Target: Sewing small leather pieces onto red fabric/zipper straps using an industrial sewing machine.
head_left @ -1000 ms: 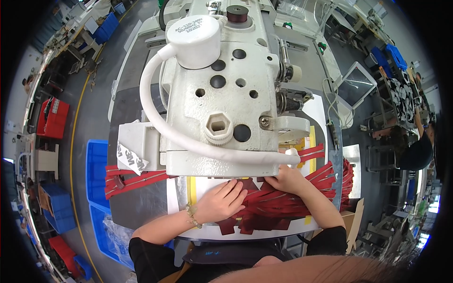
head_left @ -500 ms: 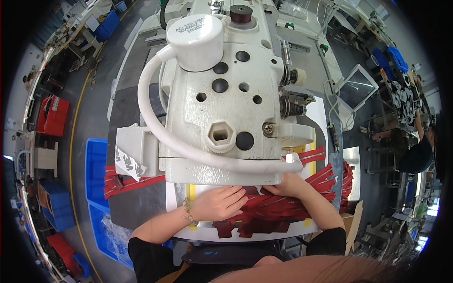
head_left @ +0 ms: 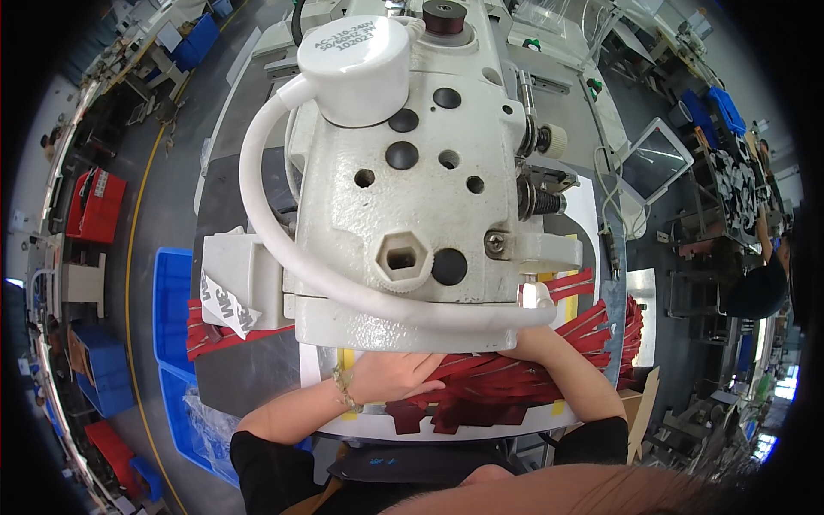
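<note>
The white sewing machine head [head_left: 343, 215] fills the middle of the view, with a white lamp [head_left: 356, 69] and its bent arm on top. Below its front edge, my left hand [head_left: 395, 376] lies over the work surface, fingers stretched out and their tips partly under the head. My right hand [head_left: 528, 345] reaches in from the right beside the lamp arm's tip; its fingers are hidden by the machine. A thick bundle of red zippers [head_left: 489, 386] spreads between and below my hands and past my right forearm. More red zippers [head_left: 206, 330] lie at the left.
Blue bins [head_left: 176, 343] stand on the left, one with clear plastic in it. A thread spool [head_left: 444, 17] sits atop the machine. A screen [head_left: 657, 159] and a cardboard box [head_left: 639, 412] are at the right. Another person [head_left: 760, 279] works at the far right.
The view has shifted slightly, so the machine's front edge appears lower and hides more of both hands. My left fingers reach farther under the head. The red bundle stays in place.
</note>
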{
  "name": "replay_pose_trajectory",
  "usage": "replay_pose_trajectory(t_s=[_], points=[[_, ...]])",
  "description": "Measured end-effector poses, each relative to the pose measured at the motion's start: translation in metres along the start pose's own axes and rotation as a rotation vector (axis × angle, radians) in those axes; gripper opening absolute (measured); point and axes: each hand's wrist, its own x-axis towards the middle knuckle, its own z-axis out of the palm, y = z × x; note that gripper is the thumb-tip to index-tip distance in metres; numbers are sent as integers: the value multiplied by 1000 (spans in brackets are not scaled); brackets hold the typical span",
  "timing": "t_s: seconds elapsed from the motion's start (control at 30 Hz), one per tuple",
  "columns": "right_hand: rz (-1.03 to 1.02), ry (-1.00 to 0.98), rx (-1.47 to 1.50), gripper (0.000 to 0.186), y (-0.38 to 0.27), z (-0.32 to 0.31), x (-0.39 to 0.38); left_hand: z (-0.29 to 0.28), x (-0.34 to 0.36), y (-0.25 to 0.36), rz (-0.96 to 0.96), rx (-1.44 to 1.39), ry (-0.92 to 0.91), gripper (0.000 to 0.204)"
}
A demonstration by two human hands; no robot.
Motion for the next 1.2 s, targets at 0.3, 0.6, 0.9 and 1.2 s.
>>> replay_pose_trajectory(t_s=[0.3,0.6,0.9,1.2], points=[[-12,50,-22,39,-4,0,1,3,-4,4,47,96,-54,62],[-3,84,16,40,-7,-2,4,13,-11,3,30,12,-105,62],[-38,157,24,41,-13,-8,8,9,-7,2,109,271,-95,64],[-113,35,-163,40,3,3,4,17,-9,2,35,14,-119,63]])
